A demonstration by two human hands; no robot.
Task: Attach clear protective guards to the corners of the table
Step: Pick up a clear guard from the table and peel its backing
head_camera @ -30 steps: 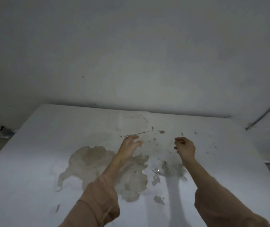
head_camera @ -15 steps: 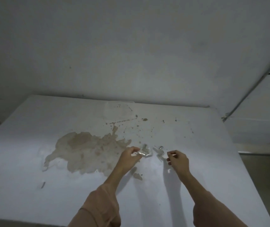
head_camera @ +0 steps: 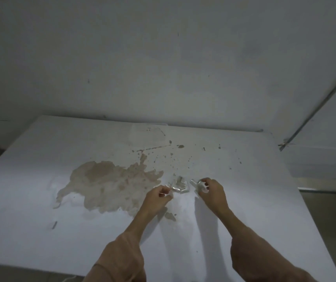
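The white table (head_camera: pixel 40 231) fills the lower half of the head view and carries a large brown stain (head_camera: pixel 110 184). A small cluster of clear corner guards (head_camera: pixel 178 185) lies just right of the stain. My left hand (head_camera: pixel 159 198) is pinched on the cluster's near left edge. A separate clear guard (head_camera: pixel 196 183) is held between the thumb and fingers of my right hand (head_camera: pixel 212 190), just above the tabletop. The guards are see-through and hard to tell apart.
A grey wall rises behind the table's far edge (head_camera: pixel 183 126). The far right table corner (head_camera: pixel 263 131) sits near a thin metal strip (head_camera: pixel 313 110) that slants up the wall. Small dark specks (head_camera: pixel 180 146) dot the tabletop beyond the guards. Floor shows at the right (head_camera: pixel 334 210).
Both hands came down from above the far part of the table to the clear guards. The left closed on the cluster, then the right closed on a guard. The view widened.
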